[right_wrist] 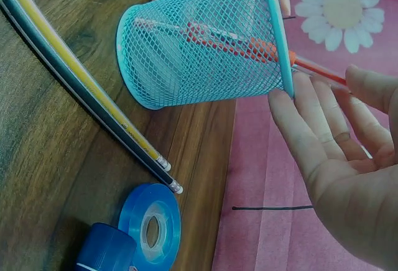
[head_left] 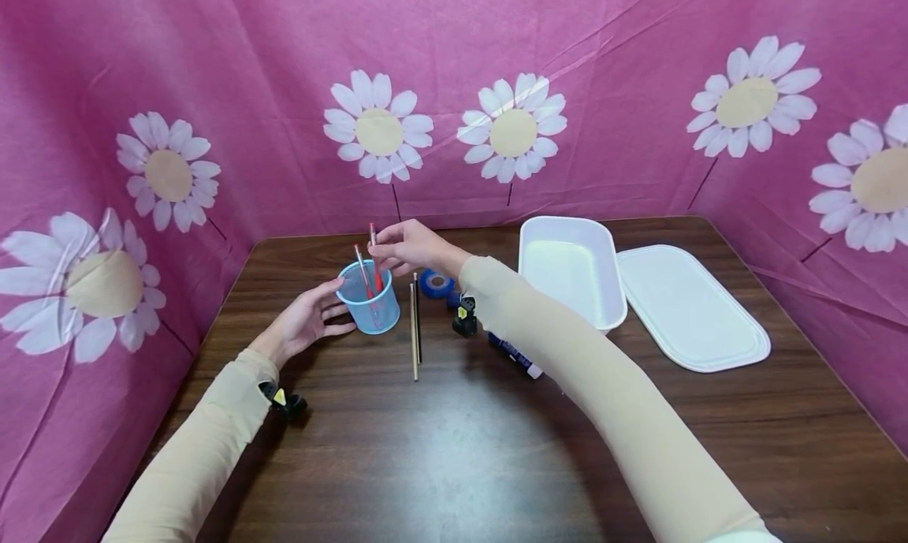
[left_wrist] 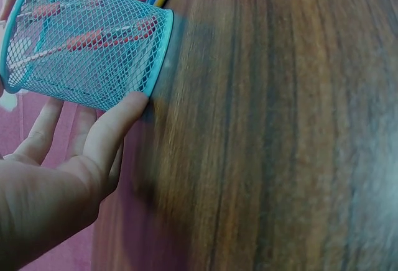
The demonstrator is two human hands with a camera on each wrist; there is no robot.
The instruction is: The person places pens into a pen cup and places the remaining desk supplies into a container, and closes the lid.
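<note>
A light-blue wire mesh pencil cup [head_left: 376, 316] stands upright at the table's left rear. My left hand [head_left: 307, 319] holds its left side, one finger up at the rim and others low by the base. Above the cup, my right hand [head_left: 411, 247] pinches the upper end of a red pen [right_wrist: 320, 71], whose lower part is inside the mesh. A second red pen [head_left: 362, 265] leans in the cup. In the right wrist view, the right fingertips lie right at the cup's rim.
Two pencils, one yellow [right_wrist: 93, 78] and one black [right_wrist: 74, 91], lie right of the cup. Beyond them are a blue tape roll [head_left: 436, 284] and a dark-blue tube [head_left: 514, 355] under the right arm. A white box [head_left: 612, 291] and its lid [head_left: 695, 306] lie farther right.
</note>
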